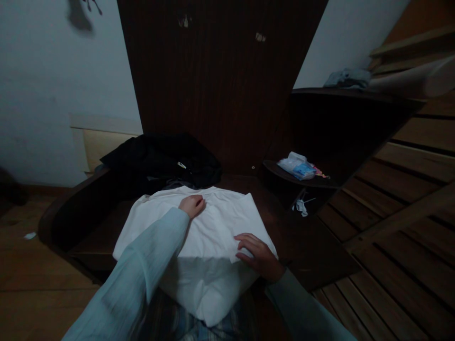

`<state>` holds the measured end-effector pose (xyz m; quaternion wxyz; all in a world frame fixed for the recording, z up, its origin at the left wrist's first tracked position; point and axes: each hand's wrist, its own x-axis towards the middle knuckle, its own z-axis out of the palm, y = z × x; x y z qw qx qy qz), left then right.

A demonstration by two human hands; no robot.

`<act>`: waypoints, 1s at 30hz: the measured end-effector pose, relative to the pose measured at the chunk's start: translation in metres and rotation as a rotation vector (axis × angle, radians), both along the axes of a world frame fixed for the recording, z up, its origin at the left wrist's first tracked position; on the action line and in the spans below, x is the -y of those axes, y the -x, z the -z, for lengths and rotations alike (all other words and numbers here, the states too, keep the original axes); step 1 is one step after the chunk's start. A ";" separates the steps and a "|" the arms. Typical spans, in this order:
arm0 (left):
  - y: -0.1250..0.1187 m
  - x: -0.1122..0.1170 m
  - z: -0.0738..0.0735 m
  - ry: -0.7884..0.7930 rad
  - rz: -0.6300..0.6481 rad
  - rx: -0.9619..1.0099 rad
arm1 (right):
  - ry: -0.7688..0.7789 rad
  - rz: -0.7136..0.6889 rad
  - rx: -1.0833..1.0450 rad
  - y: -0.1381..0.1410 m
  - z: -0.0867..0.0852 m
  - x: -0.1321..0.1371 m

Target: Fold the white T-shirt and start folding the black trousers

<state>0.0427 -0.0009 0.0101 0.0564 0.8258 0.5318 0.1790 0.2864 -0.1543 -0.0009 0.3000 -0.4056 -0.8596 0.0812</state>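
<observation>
A white shirt (216, 222) lies spread on a dark wooden bench, wrinkled along its middle, and its lower part hangs down over the front edge toward my lap. On the upper middle of the fabric rests my left hand (192, 205), its fingers curled in; whether they pinch any cloth is hidden. My right hand (259, 255) touches the shirt's right side near the fold at the bench edge. Its fingers are bent but apart, with a gap between thumb and forefinger. Both arms wear light blue-green sleeves.
Behind the shirt is a heap of black clothing (167, 158). The bench's curved armrest (59, 222) stands at left. A corner shelf (280, 173) at right carries a plastic packet (297, 166). Wooden slats (401, 227) fill the right side.
</observation>
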 end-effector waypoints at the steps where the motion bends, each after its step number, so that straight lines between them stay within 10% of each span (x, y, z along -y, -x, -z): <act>1: -0.002 0.000 0.001 -0.035 0.087 0.017 | 0.014 -0.019 0.017 0.000 -0.001 0.001; 12: -0.041 -0.007 -0.014 0.053 0.058 -0.037 | -0.004 -0.019 0.040 0.001 0.010 0.004; 17: -0.046 -0.008 0.005 0.011 0.185 0.206 | -0.023 0.029 -0.013 0.004 0.014 0.001; 30: -0.032 -0.023 0.009 0.608 0.284 1.022 | 0.035 0.009 -0.098 0.010 -0.002 0.009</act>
